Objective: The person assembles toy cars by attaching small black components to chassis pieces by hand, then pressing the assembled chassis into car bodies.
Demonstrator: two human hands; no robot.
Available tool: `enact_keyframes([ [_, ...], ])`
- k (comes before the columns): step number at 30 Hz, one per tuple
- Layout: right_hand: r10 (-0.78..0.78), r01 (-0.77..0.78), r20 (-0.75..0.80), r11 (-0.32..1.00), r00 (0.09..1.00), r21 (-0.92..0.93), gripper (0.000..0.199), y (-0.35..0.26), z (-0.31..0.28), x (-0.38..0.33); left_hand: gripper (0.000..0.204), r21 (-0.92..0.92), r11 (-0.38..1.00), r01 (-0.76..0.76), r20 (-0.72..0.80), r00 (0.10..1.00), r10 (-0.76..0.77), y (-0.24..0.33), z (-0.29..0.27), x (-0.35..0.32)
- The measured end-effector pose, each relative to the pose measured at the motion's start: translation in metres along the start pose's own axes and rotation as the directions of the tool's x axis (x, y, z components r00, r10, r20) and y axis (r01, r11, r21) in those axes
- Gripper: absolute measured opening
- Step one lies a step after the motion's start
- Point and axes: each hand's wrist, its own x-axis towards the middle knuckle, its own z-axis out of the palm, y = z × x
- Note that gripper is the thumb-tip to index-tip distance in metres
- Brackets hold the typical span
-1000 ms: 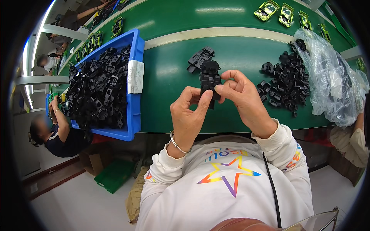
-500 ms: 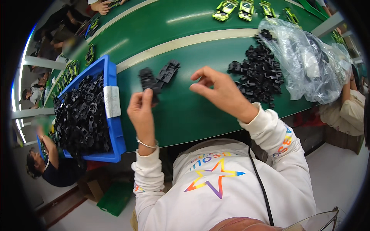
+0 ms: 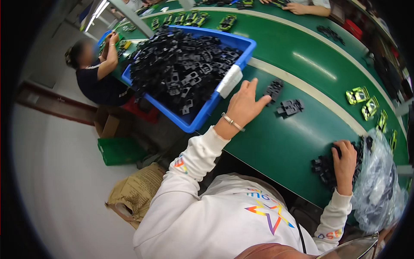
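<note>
A blue plastic bin (image 3: 196,123) heaped with black plastic parts sits just left of the left hand (image 3: 246,103), which lies flat and open, fingertips touching a small black plastic piece (image 3: 273,90). Another black piece (image 3: 290,108) lies just right. The right hand (image 3: 345,162) curls into a pile of black moulded parts (image 3: 324,168); its grip is hidden.

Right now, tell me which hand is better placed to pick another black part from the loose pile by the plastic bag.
Right. The right hand already rests on the loose pile of black parts beside the clear plastic bag. The left hand is stretched far across, near the blue bin.
</note>
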Motion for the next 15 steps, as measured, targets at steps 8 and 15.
enact_keyframes([
  [8, 0.05, -0.038, -0.048, 0.974, 0.998, 0.222, 0.012, -0.008, -0.017, 0.016, 0.03, 0.256, 0.966, -0.029, -0.211, 0.974, 0.085, -0.041, -0.14, 0.022],
  [15, 0.12, -0.088, -0.043, 0.888, 0.992, 0.451, 0.015, -0.047, -0.015, 0.03, 0.026, 0.825, 0.477, -0.303, 0.158, 0.934, 0.32, -0.119, -0.159, 0.096],
])
